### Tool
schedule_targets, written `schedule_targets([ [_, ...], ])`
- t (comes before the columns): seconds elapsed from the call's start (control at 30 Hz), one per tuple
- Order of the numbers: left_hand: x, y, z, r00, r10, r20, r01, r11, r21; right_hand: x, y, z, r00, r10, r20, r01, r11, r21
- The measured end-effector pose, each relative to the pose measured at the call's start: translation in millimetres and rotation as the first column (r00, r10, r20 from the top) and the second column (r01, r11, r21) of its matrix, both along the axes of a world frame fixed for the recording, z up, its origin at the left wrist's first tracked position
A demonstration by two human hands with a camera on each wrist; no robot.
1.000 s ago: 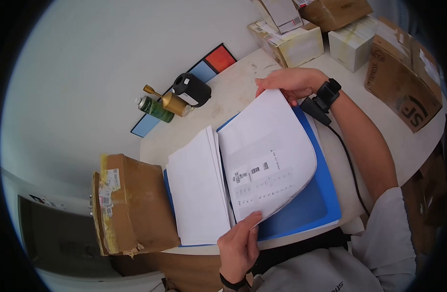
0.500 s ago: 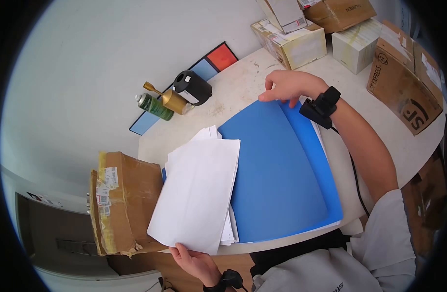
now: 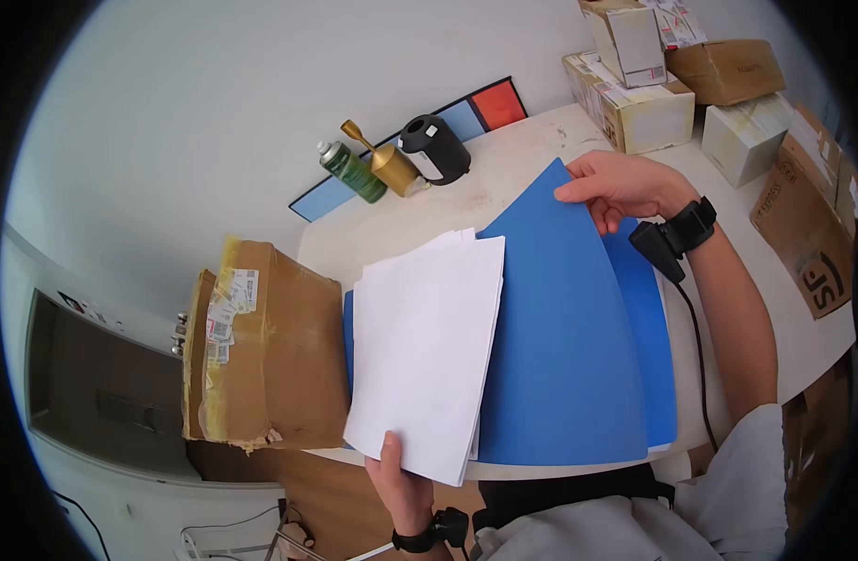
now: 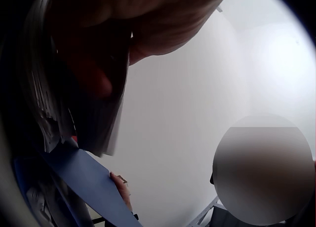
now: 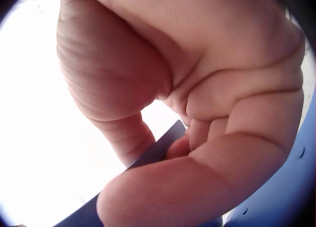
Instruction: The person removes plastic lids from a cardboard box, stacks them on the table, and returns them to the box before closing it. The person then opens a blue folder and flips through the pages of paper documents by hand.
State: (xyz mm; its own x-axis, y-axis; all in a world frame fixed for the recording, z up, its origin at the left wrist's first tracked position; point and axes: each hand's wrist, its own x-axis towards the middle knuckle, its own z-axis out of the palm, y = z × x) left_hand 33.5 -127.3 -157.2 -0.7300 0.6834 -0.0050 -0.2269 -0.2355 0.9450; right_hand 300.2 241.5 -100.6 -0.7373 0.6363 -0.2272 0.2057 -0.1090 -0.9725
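Note:
My left hand (image 3: 403,481) grips a sheaf of white paper (image 3: 429,337) by its near edge, the thumb lying on top. These sheets overlap the left part of an open blue folder (image 3: 655,355). In the left wrist view the stacked page edges (image 4: 37,94) hang below the hand, which is dark there. With thumb and fingers, my right hand (image 3: 630,182) pinches the far right corner of a blue sheet (image 3: 560,327) in the folder. That corner is raised and the sheet bends up. Its thin edge (image 5: 163,145) passes between the fingers in the right wrist view.
Left of the folder stands a taped brown carton (image 3: 298,355). Along the wall are a green spray can (image 3: 354,173), a gold long-necked object (image 3: 391,166) and a black cylinder (image 3: 435,152). Stacked boxes (image 3: 653,117) and an SF carton (image 3: 803,229) occupy the far right.
A printed white page stack has been turned from right to left, uncovering the blue sheet. My left hand moved left with the paper; my right hand has lifted the blue sheet's corner. The head view has shifted.

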Motion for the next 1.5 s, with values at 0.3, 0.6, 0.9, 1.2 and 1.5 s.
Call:
schedule_targets([
  [0.3, -23, -9, -1, 0.999, -0.016, -0.042, 0.007, 0.978, -0.208, -20, -25, 10, 0.968, 0.014, -0.249, -0.036, 0.996, -0.083],
  [0.6, -79, -73, -5, 0.83, -0.536, 0.153, 0.469, 0.525, -0.71, -103, -103, -25, 0.818, 0.304, -0.489, -0.338, 0.941, 0.018],
  [0.9, -125, -46, 10, 0.775, 0.042, -0.631, -0.348, 0.861, -0.37, -129, -164, -14, 0.935, 0.35, 0.053, -0.289, 0.67, 0.684],
  [1.2, -127, -28, -42, 0.484, -0.028, -0.875, -0.417, 0.871, -0.259, -186, -159, -22, 0.844, 0.388, 0.37, -0.495, 0.298, 0.816],
  [1.5, -142, -33, -42, 0.465, -0.056, -0.884, -0.567, 0.747, -0.346, -181, -136, -31, 0.977, 0.211, 0.032, -0.211, 0.933, 0.291],
])
